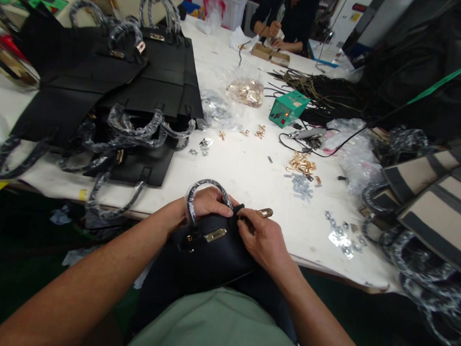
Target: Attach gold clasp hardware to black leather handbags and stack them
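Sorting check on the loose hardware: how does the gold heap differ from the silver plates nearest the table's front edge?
Colour: the gold heap is yellowish; the silver plates are grey-white with bright glints.
Layout: the gold heap is piled up; the silver plates spread flatter and wider.
Shared: both are small, loose pieces on the white table.

A black bag (211, 260) and a green box (289, 108) are offset by a white worktop (230, 173); gold clips (300, 164) are shown, and beige panels (450, 200) are striped dark grey.

The black bag (217, 255) partly hides the left hand (207, 201).
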{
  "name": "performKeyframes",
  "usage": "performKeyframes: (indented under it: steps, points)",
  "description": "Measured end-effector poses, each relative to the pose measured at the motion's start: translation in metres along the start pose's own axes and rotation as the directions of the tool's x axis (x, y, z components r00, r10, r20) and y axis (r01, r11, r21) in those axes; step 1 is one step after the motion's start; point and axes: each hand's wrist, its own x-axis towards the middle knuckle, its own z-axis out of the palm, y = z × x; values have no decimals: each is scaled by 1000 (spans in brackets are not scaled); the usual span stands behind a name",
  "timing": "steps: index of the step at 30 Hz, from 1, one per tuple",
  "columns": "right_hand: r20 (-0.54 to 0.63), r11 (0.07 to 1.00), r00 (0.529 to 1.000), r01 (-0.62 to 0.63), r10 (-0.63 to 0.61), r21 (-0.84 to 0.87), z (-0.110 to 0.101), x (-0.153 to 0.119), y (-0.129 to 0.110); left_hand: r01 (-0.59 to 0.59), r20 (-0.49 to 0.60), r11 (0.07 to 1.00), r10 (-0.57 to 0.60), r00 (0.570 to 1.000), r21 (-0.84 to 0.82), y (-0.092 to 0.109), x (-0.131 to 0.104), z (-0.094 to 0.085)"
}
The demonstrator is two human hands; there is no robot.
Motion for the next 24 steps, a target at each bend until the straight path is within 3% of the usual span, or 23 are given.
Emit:
performKeyframes:
  steps: [6,13,20,24]
  points:
    - [81,997,996,33,-28,-65,-6,4,0,-63,-2,994,64,998,91,-5,2,-1]
    - [48,997,999,-18,22,-80,-5,6,-3,-98,-101,986,112,989,137,-6,-1,1]
    - [74,977,997,8,8,-213,-11,11,-12,-104,-110,974,128,986,199,-7,-1,0]
    - [59,991,998,-10,18,-132,-14,8,-9,-92,-152,975,124,981,202,-10,1,1]
